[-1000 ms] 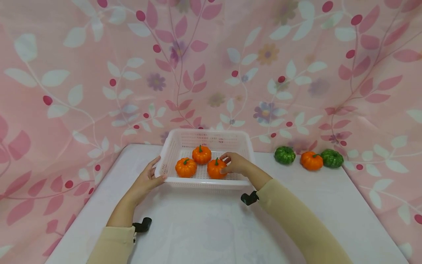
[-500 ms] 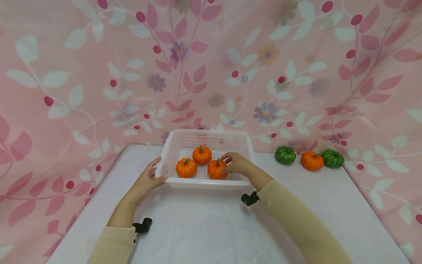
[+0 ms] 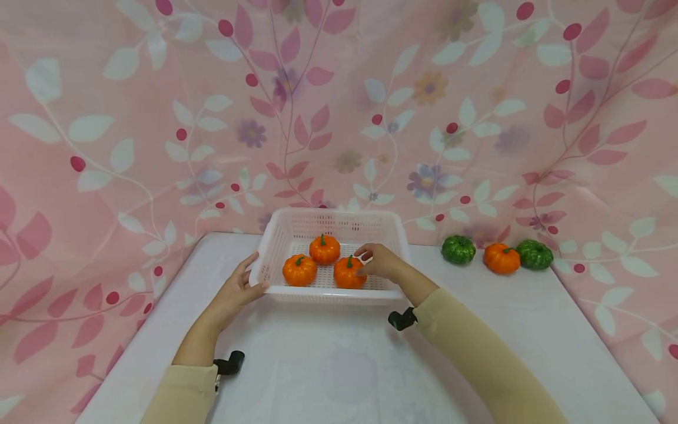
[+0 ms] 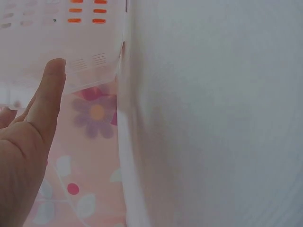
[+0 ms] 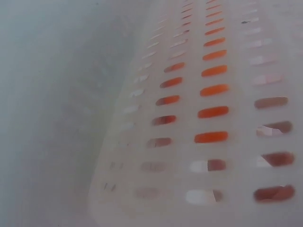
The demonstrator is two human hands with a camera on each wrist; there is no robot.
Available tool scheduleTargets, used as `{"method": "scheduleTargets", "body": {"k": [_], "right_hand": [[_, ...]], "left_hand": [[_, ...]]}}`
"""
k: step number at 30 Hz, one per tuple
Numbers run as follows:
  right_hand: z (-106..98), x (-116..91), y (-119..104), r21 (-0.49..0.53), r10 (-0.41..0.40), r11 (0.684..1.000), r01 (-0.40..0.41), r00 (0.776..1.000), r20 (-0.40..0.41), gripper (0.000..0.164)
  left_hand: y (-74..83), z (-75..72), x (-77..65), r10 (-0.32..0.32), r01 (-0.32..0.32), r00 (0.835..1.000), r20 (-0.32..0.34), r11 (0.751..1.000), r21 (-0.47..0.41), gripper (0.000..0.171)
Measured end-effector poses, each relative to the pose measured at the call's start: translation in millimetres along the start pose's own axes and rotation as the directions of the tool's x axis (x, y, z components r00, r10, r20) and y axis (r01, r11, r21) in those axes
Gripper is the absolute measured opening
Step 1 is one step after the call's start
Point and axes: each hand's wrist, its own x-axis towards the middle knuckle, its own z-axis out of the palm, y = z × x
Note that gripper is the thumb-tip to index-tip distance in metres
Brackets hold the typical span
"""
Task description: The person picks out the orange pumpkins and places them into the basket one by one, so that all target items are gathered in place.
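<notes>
A white perforated plastic basket (image 3: 333,292) stands at the back of the table with three small orange pumpkins in it. My left hand (image 3: 231,297) holds the basket's near left corner, the thumb along the front and the fingers at the left side. In the left wrist view the thumb (image 4: 49,97) lies against the basket wall. Inside the basket, my right hand (image 3: 380,262) grips the right-hand pumpkin (image 3: 346,274) from its right side. The other pumpkins, one at front left (image 3: 299,271) and one behind (image 3: 324,249), sit untouched. Through the basket's slots the right wrist view shows orange.
To the right of the basket, a green pumpkin (image 3: 458,249), an orange pumpkin (image 3: 501,259) and another green pumpkin (image 3: 535,254) rest near the table's back edge. A pink floral cloth (image 3: 339,118) hangs behind the white-covered table (image 3: 318,365).
</notes>
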Motion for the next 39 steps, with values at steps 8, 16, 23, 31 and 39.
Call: {"method": "scheduleTargets", "body": {"k": [8, 16, 23, 31, 39], "right_hand": [[-6.9, -6.9, -5.4, 0.018, -0.07, 0.997, 0.07, 0.997, -0.041, 0.042], [-15.6, -17.6, -10.4, 0.015, -0.134, 0.991, 0.135, 0.989, -0.07, 0.04], [-24.8, -32.6, -10.2, 0.017, -0.183, 0.982, 0.186, 0.977, -0.11, 0.033], [-35.1, -54.6, -6.2, -0.007, -0.214, 0.976, 0.216, 0.961, -0.176, 0.028], [-41.3, -71.0, 5.0, -0.022, -0.242, 0.969, 0.244, 0.941, -0.236, 0.027]], "left_hand": [[0.5, 0.9, -0.7, -0.007, 0.007, 1.0, -0.003, 1.0, 0.007, 0.089], [-0.5, 0.1, -0.6, 0.004, -0.004, 1.0, 0.004, 1.0, -0.001, 0.088], [-1.8, 0.8, -0.8, 0.02, -0.02, 1.0, 0.007, 1.0, -0.024, 0.089], [-2.8, 1.0, 0.7, 0.029, -0.029, 1.0, 0.007, 0.999, -0.034, 0.088], [-2.9, 0.2, 1.7, 0.014, -0.014, 1.0, 0.004, 1.0, -0.019, 0.09]]}}
